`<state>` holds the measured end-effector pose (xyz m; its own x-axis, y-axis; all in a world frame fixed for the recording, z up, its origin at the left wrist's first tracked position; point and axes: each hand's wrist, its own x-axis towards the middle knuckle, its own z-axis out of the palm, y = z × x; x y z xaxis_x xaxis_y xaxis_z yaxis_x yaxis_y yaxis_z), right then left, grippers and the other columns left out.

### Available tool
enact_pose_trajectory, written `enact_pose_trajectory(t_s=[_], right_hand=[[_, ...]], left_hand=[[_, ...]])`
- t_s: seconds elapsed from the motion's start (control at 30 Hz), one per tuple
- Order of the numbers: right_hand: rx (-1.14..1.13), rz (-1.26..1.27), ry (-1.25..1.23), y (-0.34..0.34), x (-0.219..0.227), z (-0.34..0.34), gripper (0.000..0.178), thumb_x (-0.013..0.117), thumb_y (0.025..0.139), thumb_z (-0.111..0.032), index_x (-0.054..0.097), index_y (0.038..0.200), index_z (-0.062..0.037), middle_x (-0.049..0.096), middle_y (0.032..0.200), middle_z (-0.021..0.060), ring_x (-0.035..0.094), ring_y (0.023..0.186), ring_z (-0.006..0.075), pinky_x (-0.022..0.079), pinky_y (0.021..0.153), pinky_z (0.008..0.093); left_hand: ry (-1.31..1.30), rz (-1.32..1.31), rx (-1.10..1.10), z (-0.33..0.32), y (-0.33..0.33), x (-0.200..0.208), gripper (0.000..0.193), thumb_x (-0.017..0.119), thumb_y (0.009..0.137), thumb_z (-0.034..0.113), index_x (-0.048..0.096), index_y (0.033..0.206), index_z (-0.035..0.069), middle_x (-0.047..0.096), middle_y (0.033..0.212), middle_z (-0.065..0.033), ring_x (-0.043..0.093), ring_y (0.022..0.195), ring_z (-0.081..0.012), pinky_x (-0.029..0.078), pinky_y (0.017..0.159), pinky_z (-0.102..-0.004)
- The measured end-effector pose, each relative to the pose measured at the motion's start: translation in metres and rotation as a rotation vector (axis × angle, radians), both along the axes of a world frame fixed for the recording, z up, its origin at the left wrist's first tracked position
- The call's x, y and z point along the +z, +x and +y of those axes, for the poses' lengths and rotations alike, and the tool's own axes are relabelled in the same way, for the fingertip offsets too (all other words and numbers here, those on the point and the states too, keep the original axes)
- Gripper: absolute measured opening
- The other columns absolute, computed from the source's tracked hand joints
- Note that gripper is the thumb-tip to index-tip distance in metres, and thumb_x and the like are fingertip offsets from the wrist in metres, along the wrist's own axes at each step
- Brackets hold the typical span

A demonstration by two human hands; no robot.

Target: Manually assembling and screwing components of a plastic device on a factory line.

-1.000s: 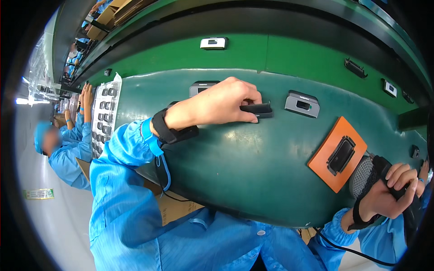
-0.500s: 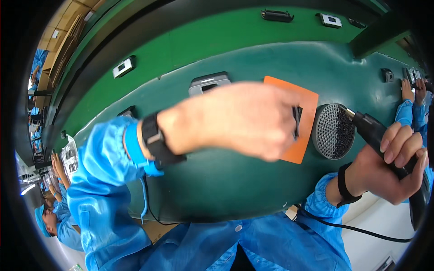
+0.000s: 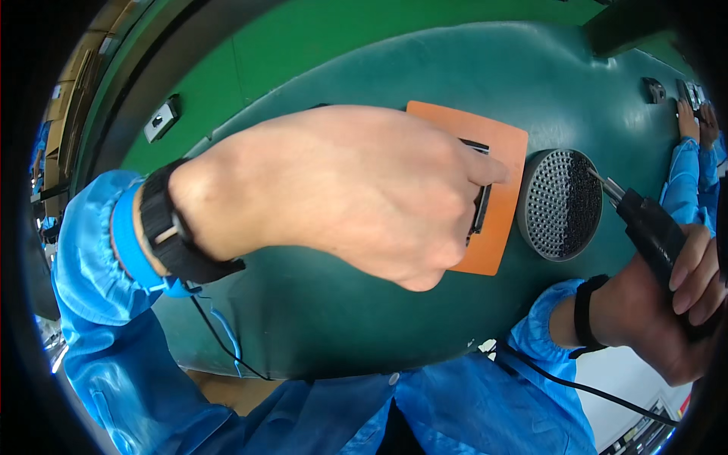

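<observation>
My left hand [image 3: 356, 189] reaches over an orange mat [image 3: 504, 243], fingers curled down on a dark-edged device part [image 3: 482, 208]. Most of that part is hidden under the hand. My right hand [image 3: 648, 318] is wrapped round a black electric screwdriver [image 3: 651, 227]. The bit of the screwdriver points at the right side of a round, perforated screw tray [image 3: 540, 201]. Small dark screws fill the tray's right half, while bare holes show on its left. The tray stands just right of the mat.
A silver-and-black device [image 3: 161, 119] lies on the green surface at far left. At the upper right, another person's hands [image 3: 687, 121] work beside a small black part [image 3: 654, 90]. A black cable [image 3: 591, 387] runs along my right side. A dark post [image 3: 626, 34] rises at the back.
My view has shifted nearer the table. The left hand has come down on the part over the orange mat. The screwdriver's bit stays by the tray's right side.
</observation>
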<state>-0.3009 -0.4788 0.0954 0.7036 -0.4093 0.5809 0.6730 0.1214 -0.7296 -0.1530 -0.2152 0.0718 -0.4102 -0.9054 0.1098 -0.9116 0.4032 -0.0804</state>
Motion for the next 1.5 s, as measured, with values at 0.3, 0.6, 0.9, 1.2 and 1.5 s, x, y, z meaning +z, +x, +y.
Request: enact_pose_trajectory(t_s=[0.3, 0.6, 0.9, 1.2, 1.5], right_hand=[[-0.069, -0.013, 0.018, 0.032, 0.007, 0.030, 0.033, 0.042, 0.102, -0.025, 0.045, 0.075, -0.0068, 0.048, 0.057, 0.0082, 0.045, 0.036, 0.0165, 0.039, 0.031, 0.0296], [0.086, 0.053, -0.200, 0.047, -0.017, 0.024, 0.031, 0.042, 0.103, -0.023, 0.049, 0.079, -0.0061, 0.048, 0.061, 0.0065, 0.045, 0.041, 0.0153, 0.040, 0.038, 0.0296], [0.116, 0.091, -0.289, 0.057, -0.023, 0.035, 0.029, 0.042, 0.103, -0.022, 0.053, 0.083, -0.0054, 0.048, 0.064, 0.0047, 0.045, 0.046, 0.0140, 0.041, 0.045, 0.0296], [0.121, 0.168, -0.348, 0.059, -0.019, 0.047, 0.028, 0.042, 0.104, -0.021, 0.057, 0.087, -0.0046, 0.048, 0.068, 0.0029, 0.045, 0.051, 0.0128, 0.042, 0.052, 0.0296], [0.325, 0.016, -0.281, 0.071, 0.012, 0.055, 0.033, 0.043, 0.103, -0.024, 0.048, 0.078, -0.0032, 0.049, 0.058, 0.0086, 0.042, 0.036, 0.0158, 0.039, 0.031, 0.0295]], left_hand=[[0.037, 0.096, 0.492, 0.014, -0.048, 0.000, 0.028, 0.074, 0.069, 0.020, 0.072, 0.085, -0.003, 0.069, 0.108, -0.0117, 0.064, 0.097, -0.0213, 0.051, 0.093, -0.0335], [0.090, 0.253, 0.903, 0.016, -0.094, -0.007, 0.057, 0.080, 0.069, 0.032, 0.069, 0.113, -0.002, 0.061, 0.142, -0.0144, 0.055, 0.077, -0.0193, 0.044, 0.066, -0.0310], [0.133, 0.193, 0.920, 0.022, -0.095, -0.009, 0.053, 0.082, 0.069, 0.022, 0.069, 0.115, -0.001, 0.059, 0.147, -0.0136, 0.062, 0.063, -0.0110, 0.045, 0.053, -0.0260], [-0.010, 0.194, 0.934, 0.026, -0.103, -0.023, 0.038, 0.076, 0.074, 0.016, 0.072, 0.108, 0.003, 0.063, 0.142, -0.0129, 0.060, 0.057, -0.0083, 0.046, 0.053, -0.0232], [-0.137, 0.076, 0.936, 0.037, -0.102, -0.029, 0.011, 0.067, 0.079, 0.009, 0.073, 0.089, 0.007, 0.071, 0.130, -0.0112, 0.043, 0.044, -0.0068, 0.035, 0.048, -0.0226]])
